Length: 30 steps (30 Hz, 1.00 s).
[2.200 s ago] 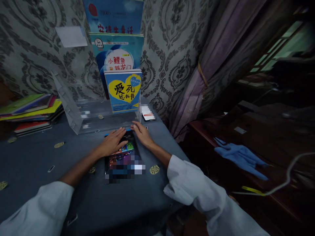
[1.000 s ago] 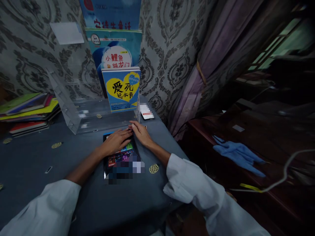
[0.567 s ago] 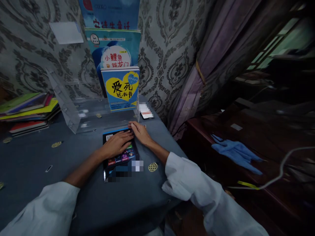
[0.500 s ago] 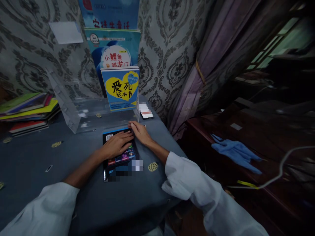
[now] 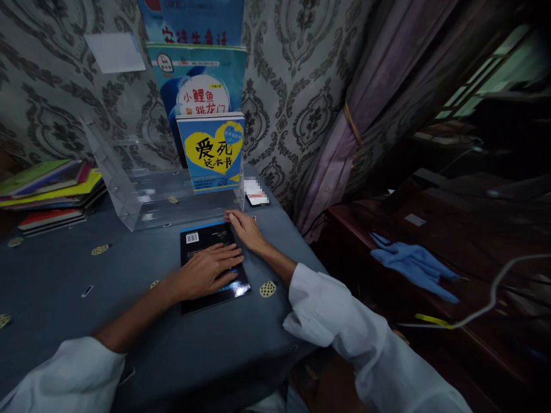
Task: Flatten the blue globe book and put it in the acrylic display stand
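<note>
A black-covered book (image 5: 215, 233) with a blue strip along its top edge and a white barcode lies flat on the table in front of me. My left hand (image 5: 210, 272) rests palm down across the middle of its cover, fingers stretched out. At the book's upper right corner is my right hand (image 5: 246, 229), its fingers extended close together against the edge. Behind them stands a clear acrylic rack (image 5: 185, 212), holding a blue book with a yellow heart (image 5: 213, 152), a teal book (image 5: 198, 60) and a taller blue book (image 5: 193, 23).
On the left side is a stack of books (image 5: 51, 183). A white card (image 5: 256, 194), partly blurred out, lies right of the rack. Beyond the table's right edge, a blue glove-like cloth (image 5: 413, 267) and a pale cable (image 5: 491, 292) lie on a dark red surface (image 5: 357, 221).
My left hand has slid down the book's cover, baring the barcode and title area. The lower part of the cover, lifted before, now lies flat. My right hand has hardly moved.
</note>
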Motion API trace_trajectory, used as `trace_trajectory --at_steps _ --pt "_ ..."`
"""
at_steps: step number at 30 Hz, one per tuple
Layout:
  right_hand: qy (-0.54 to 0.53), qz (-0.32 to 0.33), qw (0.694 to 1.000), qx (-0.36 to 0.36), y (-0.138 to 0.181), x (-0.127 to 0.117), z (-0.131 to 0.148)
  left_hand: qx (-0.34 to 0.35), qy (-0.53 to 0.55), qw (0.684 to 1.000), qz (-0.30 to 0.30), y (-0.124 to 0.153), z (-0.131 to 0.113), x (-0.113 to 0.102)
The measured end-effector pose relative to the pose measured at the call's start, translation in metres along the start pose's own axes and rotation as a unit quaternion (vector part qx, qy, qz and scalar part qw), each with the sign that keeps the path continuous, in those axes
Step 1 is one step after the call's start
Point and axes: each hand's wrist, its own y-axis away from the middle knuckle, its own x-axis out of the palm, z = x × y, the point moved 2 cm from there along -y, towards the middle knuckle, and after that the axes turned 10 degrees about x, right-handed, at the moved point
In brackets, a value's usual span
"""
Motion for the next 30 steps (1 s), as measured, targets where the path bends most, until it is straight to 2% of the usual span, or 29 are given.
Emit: trace_trajectory --at_steps 10,17,22,25,30 --pt "0.0 0.005 1.0 -0.012 0.001 -0.001 0.0 0.054 0.063 0.996 0.036 0.012 -0.042 -0.001" --pt "0.003 0.002 1.0 -0.023 -0.001 0.0 -0.003 0.064 0.101 0.991 0.055 0.013 -0.04 -0.007" --pt "0.014 0.002 1.0 -0.02 0.0 0.0 -0.005 0.02 0.086 0.995 0.036 0.02 -0.015 -0.009" --pt "0.019 0.004 0.999 -0.027 0.0 0.0 -0.004 -0.029 0.073 0.997 0.008 0.032 0.018 -0.007" --pt "0.045 0.013 0.999 -0.027 0.002 -0.002 -0.002 -0.167 0.057 0.983 -0.056 0.064 0.076 -0.016"
